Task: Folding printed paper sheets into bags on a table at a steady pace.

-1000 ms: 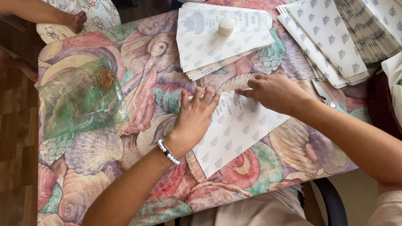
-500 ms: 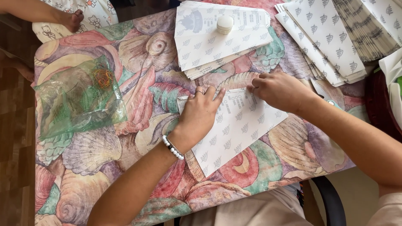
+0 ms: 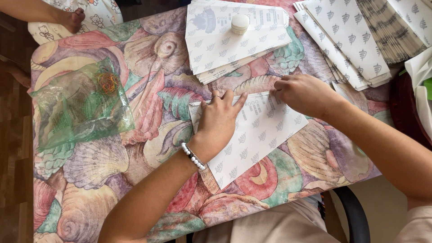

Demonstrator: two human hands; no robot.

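Note:
A white paper sheet [image 3: 265,135] with a small grey leaf pattern lies tilted on a table covered by a seashell-print cloth [image 3: 103,175]. My left hand [image 3: 220,119] lies flat on the sheet's left part, fingers spread and pointing up; a beaded bracelet [image 3: 193,156] sits on that wrist. My right hand [image 3: 303,93] presses its fingertips on the sheet's top edge, just right of the left hand's fingers. Neither hand lifts the sheet.
A stack of the same sheets [image 3: 229,40] with a small white round cap-like object [image 3: 240,23] on it lies at the top centre. More stacked sheets [image 3: 355,40] lie top right. A green plastic bag [image 3: 78,105] holding rubber bands lies left. Another person's foot [image 3: 72,18] shows top left.
Both hands have slid along the sheet's top edge: the left hand shifted up and flattened, and the right hand drew closer to it. The sheet now lies a little more square.

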